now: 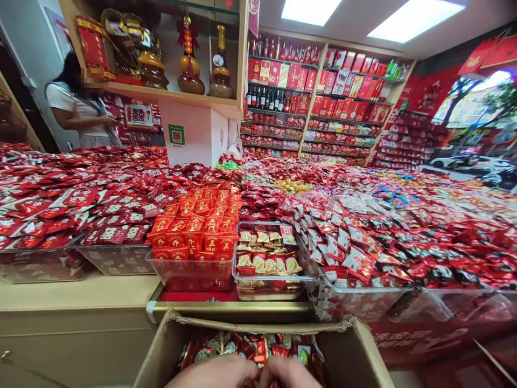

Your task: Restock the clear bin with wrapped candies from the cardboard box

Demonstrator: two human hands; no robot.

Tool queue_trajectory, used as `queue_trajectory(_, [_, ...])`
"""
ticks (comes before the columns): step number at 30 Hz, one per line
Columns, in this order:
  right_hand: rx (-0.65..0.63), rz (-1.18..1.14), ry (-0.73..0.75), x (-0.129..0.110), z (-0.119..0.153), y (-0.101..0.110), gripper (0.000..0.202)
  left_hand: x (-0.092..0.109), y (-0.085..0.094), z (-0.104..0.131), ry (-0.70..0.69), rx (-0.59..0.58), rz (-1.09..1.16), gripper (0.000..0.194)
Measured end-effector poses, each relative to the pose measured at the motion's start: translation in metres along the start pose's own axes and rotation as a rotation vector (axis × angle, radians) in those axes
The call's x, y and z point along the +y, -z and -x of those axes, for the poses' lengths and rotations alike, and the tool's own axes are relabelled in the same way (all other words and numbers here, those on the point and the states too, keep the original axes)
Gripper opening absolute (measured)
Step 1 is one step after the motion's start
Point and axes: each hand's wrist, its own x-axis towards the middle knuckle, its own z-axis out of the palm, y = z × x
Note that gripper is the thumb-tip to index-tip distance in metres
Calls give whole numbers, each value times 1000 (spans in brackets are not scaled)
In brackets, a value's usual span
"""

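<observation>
Low in the head view, a cardboard box (363,350) stands with its top open, and small wrapped sweets (226,347) in red, gold and green lie inside. My left hand (220,372) reaches over these sweets, its fingers curled inward and closed. Beside it my right hand (293,373) is curled in the same way, and the fingertips of both nearly meet at the lower edge. What they pinch is hidden. A red and gold packet (260,350) shows just beyond the fingers.
Behind the box are clear plastic bins: one of red packets (194,229), one of gold-and-white packets (270,263), one of red-and-white packets (359,258). Heaps of sweets spread behind. A person (86,116) stands far left. Shelves (313,102) line the back.
</observation>
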Motion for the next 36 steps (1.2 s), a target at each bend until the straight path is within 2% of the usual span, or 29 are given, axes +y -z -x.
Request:
queue_trajectory(3, [223, -351, 75, -5, 7, 9, 17, 23, 8, 5, -100, -10, 346, 17])
queue_trajectory(6, [363, -786, 33, -11, 9, 17, 26, 32, 12, 4, -212, 22, 704, 31])
queue_trajectory(9, [428, -886, 18, -14, 9, 22, 27, 31, 10, 0, -229, 91, 875, 48])
queue_trajectory(11, [464, -876, 49, -13, 8, 21, 26, 28, 7, -2, -202, 137, 922, 59])
queue_trajectory(13, [422, -857, 83, -11, 7, 18, 24, 27, 5, -4, -184, 174, 945, 66])
queue_trajectory(16, [343, -780, 111, -8, 8, 16, 23, 28, 5, -4, -186, 221, 937, 66])
queue_trajectory(18, [403, -643, 125, -10, 11, 22, 21, 28, 5, -4, -198, 216, 916, 64])
queue_trajectory(20, [536, -467, 173, -21, 17, 39, 18, 25, 5, -4, -189, 214, 868, 57])
queue_trajectory(23, [747, -236, 301, -50, 18, 76, 17, 18, 2, -6, -141, 245, 743, 38])
queue_trajectory(25, [814, -40, 362, -70, 8, 100, 18, 13, -2, -8, -122, 256, 651, 31])
queue_trajectory(27, [753, 198, 333, -83, -13, 118, 17, 9, -5, -9, -117, 256, 572, 30])
queue_trajectory(30, [505, 465, 191, -88, -49, 130, 16, 7, -6, -9, -104, 261, 488, 30])
queue_trajectory(32, [388, 534, 131, -83, -68, 130, 17, 8, -5, -8, -95, 275, 434, 30])
queue_trajectory(36, [295, 550, 96, -76, -85, 125, 14, 8, -4, -5, -101, 279, 329, 29])
